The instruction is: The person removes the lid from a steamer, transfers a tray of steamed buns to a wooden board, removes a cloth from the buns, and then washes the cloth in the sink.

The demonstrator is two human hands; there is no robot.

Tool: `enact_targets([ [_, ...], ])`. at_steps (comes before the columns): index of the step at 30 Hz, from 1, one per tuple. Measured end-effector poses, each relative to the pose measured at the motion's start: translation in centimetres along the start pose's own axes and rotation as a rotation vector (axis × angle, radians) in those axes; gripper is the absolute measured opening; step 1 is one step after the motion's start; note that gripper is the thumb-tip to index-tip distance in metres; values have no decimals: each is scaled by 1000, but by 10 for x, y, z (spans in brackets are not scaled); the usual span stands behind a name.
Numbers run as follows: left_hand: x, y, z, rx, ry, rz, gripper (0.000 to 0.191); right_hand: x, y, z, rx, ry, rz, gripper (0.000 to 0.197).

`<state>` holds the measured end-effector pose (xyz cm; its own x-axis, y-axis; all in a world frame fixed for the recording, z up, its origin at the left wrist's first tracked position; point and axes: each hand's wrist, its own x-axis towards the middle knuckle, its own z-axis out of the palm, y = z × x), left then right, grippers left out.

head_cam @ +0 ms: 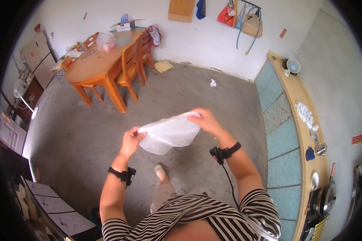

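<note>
A thin white cloth or sheet, slightly see-through, is stretched between my two hands above the concrete floor. My left hand pinches its left corner between thumb and fingers. At the upper right corner, my right hand grips it the same way and sits a little higher. The lower edge of the sheet hangs loose in soft folds. Whether it is fabric or plastic I cannot tell. Black straps with small devices circle both my forearms, and a cable runs from the right one.
A wooden dining table with chairs stands at the upper left. Along the right runs a counter with blue-tiled fronts, bearing a wok and a kettle. A white scrap lies on the floor. A standing fan is far left.
</note>
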<state>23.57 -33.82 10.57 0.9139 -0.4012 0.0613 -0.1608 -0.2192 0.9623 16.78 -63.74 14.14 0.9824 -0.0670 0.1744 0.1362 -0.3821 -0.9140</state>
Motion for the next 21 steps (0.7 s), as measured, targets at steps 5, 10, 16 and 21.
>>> enact_targets([
  [5, 102, 6, -16, -188, 16, -32, 9, 87, -2, -10, 101, 20, 38, 16],
  [10, 206, 4, -54, -223, 20, 0, 11, 200, 10, -12, 221, 59, 91, 14],
  [16, 316, -11, -99, 42, 102, 79, 14, 328, 47, 5, 47, 67, -9, 19],
  [21, 404, -29, -125, 173, 208, 154, 13, 452, 79, 14, -54, 53, -36, 22],
])
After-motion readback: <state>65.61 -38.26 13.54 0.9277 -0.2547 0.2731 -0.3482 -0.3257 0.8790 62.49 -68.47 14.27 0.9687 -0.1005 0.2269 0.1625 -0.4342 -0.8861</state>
